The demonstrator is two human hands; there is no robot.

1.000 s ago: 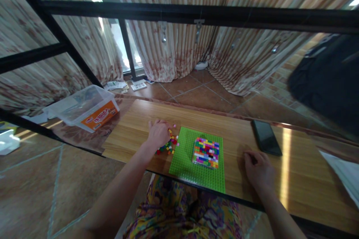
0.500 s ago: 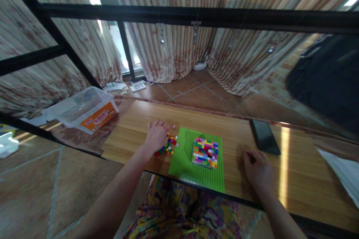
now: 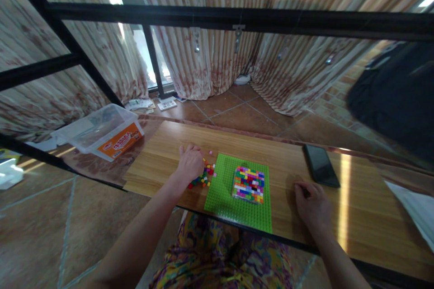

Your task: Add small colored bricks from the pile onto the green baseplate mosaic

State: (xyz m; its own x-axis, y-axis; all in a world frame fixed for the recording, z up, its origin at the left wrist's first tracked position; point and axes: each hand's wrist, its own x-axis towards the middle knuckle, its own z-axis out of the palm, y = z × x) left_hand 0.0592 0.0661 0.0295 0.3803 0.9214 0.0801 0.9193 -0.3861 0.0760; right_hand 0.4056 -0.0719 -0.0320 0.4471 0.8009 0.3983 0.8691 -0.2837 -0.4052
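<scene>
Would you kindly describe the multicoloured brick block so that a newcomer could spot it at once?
Find the wooden table, then the bright green studded baseplate lying on it. The multicoloured brick block sits on that plate, compact and roughly square. Unlike the loose bricks by the left hand, beside the plate, its bricks are fitted together in one mass.

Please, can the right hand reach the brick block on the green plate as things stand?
Probably yes: the right hand rests on the table, and nothing visible stands between it and the brick block on the green plate.
</scene>
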